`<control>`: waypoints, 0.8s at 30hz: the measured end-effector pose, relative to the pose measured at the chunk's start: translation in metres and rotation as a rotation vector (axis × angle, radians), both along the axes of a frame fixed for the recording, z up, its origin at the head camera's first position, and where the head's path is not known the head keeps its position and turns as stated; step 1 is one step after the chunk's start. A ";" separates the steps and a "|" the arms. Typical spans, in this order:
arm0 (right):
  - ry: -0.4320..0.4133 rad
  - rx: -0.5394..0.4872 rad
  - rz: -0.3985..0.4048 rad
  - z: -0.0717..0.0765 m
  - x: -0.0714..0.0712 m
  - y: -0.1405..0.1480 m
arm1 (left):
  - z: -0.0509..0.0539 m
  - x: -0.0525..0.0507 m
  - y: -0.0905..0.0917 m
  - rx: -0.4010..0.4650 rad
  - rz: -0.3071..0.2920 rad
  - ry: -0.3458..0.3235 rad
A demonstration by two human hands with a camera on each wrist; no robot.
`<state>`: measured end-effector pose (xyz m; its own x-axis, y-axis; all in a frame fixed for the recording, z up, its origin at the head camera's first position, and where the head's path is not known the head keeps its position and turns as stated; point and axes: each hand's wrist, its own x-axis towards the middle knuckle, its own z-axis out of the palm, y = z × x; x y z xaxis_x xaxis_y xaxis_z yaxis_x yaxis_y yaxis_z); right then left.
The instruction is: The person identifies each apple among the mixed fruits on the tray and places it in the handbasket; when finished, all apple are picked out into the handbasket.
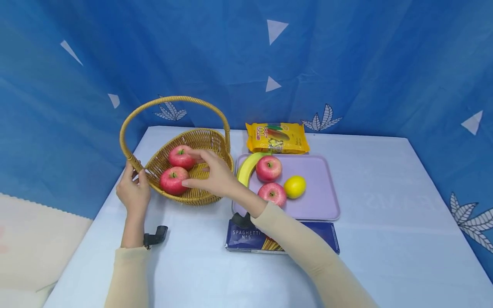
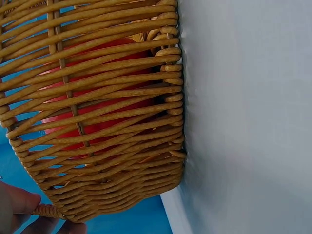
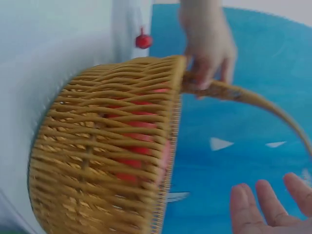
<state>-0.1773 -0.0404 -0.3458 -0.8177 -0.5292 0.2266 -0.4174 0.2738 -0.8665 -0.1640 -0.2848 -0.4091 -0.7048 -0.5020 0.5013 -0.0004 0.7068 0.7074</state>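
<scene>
A wicker basket point(image 1: 198, 200) stands at the left of the white table, its tall handle point(image 1: 175, 99) arching above it. Inside lie two red apples, a far one point(image 1: 179, 158) and a near one point(image 1: 172, 183); the weave partly hides their red surface point(image 2: 107, 92) in the left wrist view. My left hand point(image 1: 132, 190) grips the foot of the handle at the basket's left side. Over the basket's opening, my right hand point(image 1: 213, 173) hovers beside the apples with thumb and fingers apart. Its spread fingers point(image 3: 243, 204) hold nothing in the right wrist view.
Right of the basket, a lilac tray point(image 1: 319, 192) carries a banana point(image 1: 245, 170), two apples point(image 1: 269, 168) and a lemon point(image 1: 295, 187). Behind it lies a yellow packet point(image 1: 277, 137). A blue spaghetti box point(image 1: 240, 240) lies in front, partly under the right forearm. A blue curtain point(image 1: 346, 64) hangs behind.
</scene>
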 end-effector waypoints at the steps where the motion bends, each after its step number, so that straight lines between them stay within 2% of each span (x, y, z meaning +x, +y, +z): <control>1: 0.003 -0.010 -0.001 0.003 0.005 0.006 | 0.000 0.000 0.000 0.003 0.001 -0.001; 8: 0.069 -0.071 -0.033 0.021 0.037 0.055 | -0.001 0.000 0.001 0.004 0.002 0.008; 13: 0.137 -0.087 -0.105 0.022 0.052 0.097 | -0.003 -0.002 0.003 -0.003 -0.002 0.013; 19: 0.173 -0.126 -0.226 0.013 0.057 0.145 | -0.001 -0.003 0.006 0.000 -0.006 0.005; 24: 0.111 -0.107 -0.336 -0.004 0.057 0.168 | 0.001 0.000 0.003 0.004 0.003 0.000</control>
